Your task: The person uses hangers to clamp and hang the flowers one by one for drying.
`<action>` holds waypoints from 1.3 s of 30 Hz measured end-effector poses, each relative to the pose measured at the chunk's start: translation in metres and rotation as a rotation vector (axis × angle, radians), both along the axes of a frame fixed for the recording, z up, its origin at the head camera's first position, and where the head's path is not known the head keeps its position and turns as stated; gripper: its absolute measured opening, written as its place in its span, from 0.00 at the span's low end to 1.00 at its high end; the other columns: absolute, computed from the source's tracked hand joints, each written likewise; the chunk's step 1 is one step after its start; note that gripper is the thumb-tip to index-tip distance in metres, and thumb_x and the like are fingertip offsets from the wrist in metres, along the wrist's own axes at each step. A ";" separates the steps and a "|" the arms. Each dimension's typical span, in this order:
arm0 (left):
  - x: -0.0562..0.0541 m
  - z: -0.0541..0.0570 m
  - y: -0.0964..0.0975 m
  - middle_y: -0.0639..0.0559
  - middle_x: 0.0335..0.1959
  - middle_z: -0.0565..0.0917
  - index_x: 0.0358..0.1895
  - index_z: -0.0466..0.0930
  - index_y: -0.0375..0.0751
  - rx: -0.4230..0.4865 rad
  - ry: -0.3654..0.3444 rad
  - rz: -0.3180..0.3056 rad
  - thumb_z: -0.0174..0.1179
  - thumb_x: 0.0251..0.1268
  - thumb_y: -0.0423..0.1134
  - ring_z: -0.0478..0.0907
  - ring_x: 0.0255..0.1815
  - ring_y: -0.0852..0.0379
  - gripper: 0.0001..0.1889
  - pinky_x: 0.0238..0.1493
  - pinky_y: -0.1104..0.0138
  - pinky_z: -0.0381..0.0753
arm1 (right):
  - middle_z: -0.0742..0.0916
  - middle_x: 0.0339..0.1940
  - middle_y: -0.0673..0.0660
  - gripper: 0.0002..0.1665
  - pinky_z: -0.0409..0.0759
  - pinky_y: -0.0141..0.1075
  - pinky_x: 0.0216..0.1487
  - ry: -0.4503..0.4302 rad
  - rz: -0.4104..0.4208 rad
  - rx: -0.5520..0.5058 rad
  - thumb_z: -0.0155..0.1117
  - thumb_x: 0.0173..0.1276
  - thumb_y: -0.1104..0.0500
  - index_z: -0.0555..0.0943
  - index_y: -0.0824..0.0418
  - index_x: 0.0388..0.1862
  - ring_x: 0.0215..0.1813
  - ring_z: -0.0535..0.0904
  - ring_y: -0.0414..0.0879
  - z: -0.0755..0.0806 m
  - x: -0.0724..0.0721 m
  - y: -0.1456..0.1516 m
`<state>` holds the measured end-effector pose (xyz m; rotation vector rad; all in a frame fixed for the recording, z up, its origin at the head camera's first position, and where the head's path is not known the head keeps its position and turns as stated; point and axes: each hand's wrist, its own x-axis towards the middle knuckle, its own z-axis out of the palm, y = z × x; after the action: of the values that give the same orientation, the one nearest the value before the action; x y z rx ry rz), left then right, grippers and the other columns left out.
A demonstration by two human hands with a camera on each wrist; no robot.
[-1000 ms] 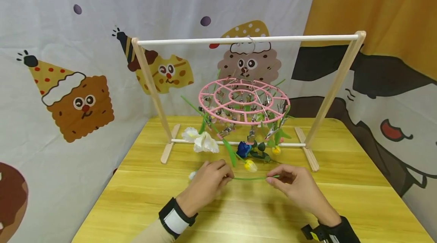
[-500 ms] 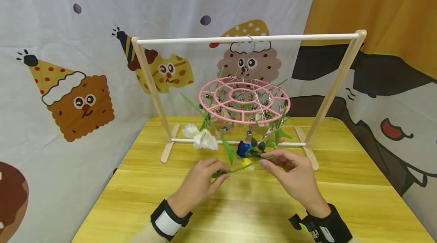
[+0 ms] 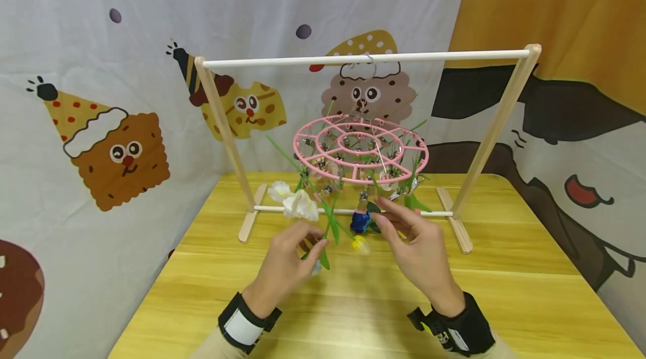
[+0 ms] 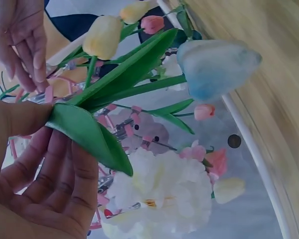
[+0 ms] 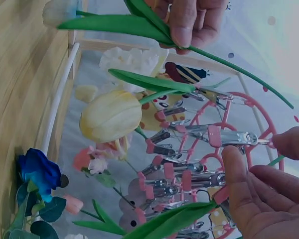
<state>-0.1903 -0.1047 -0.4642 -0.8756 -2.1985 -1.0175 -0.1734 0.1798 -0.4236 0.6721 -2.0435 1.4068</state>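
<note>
My left hand (image 3: 290,261) pinches the green stem of a pale blue-and-white artificial tulip (image 4: 217,67) between thumb and fingers. Its bloom points down and its bare stem rises toward the hanger. A pink round clip hanger (image 3: 360,181) carries metal clips with pink tips, several of them holding flowers. My right hand (image 3: 416,244) reaches under the front of the ring, fingers extended. Its thumb and fingertips are beside a metal clip (image 5: 234,137); firm contact is hard to tell. A yellow tulip (image 5: 112,117) hangs from the hanger close by.
A wooden rack with a white top bar (image 3: 303,60) holds the hanger over the wood-grain table (image 3: 353,314). A blue rose (image 5: 40,169) lies on the table beneath. White flowers (image 3: 300,206) hang at the left. A cartoon-print curtain (image 3: 151,22) stands behind.
My right hand has let go of the tulip's stem and moved up to the hanger's front clips. My left hand has turned the tulip from lying level to bloom-down.
</note>
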 end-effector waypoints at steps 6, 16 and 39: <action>0.000 0.005 0.004 0.51 0.42 0.93 0.51 0.90 0.42 0.065 -0.007 -0.016 0.78 0.77 0.29 0.91 0.39 0.59 0.09 0.35 0.67 0.95 | 0.94 0.70 0.68 0.28 0.91 0.22 0.61 -0.023 -0.032 0.001 0.73 0.82 0.73 0.85 0.67 0.79 0.56 0.93 0.30 -0.001 -0.001 -0.004; -0.002 0.008 0.015 0.49 0.43 0.94 0.51 0.90 0.39 0.130 -0.012 -0.042 0.77 0.77 0.28 0.93 0.39 0.56 0.08 0.38 0.74 0.94 | 0.93 0.72 0.64 0.30 0.90 0.21 0.61 -0.019 -0.081 0.060 0.73 0.85 0.68 0.83 0.63 0.83 0.56 0.96 0.49 0.000 -0.005 -0.010; 0.002 0.020 0.047 0.49 0.42 0.96 0.50 0.91 0.42 0.150 -0.093 -0.062 0.80 0.77 0.34 0.96 0.39 0.57 0.08 0.36 0.78 0.92 | 0.99 0.46 0.60 0.22 0.92 0.23 0.44 0.000 -0.072 0.034 0.76 0.82 0.68 0.88 0.67 0.71 0.40 0.96 0.48 0.010 -0.024 -0.015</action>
<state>-0.1886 -0.0573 -0.4440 -0.8482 -2.1495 -1.2579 -0.1978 0.1647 -0.4136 0.6062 -2.0747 1.3346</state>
